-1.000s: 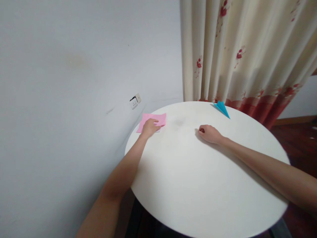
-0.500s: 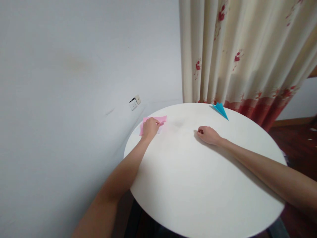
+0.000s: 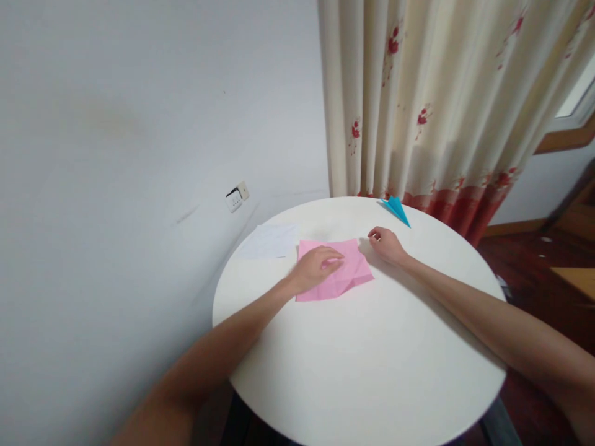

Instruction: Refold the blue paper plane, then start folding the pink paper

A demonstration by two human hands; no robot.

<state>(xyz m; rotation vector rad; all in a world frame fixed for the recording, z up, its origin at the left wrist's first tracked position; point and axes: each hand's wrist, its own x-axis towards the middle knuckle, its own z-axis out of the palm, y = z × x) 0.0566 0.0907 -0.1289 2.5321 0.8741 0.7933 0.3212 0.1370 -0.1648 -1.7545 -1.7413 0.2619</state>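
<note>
A pink sheet of paper (image 3: 356, 267) lies on the white round table (image 3: 372, 359), its lower right edge slightly lifted and creased. My left hand (image 3: 316, 267) is over the sheet, palm down, thumb and fingers apart, pinching nothing that I can see. Just beyond the sheet's upper right corner is my right hand (image 3: 387, 243). Its fingers are loosely curled, with a small gap at the thumb and nothing visible in them. A folded blue paper plane (image 3: 396, 210) rests near the table's far edge, behind my right hand.
White paper (image 3: 272, 240) lies at the table's left side, close to the wall. A wall socket (image 3: 235, 199) is above it. Behind the table hangs a cream curtain (image 3: 372, 93) with red flowers.
My left hand has brought the pink sheet rightward from the white paper toward the middle, and its fingers have parted. The white paper is uncovered. My right hand's fingers have loosened slightly.
</note>
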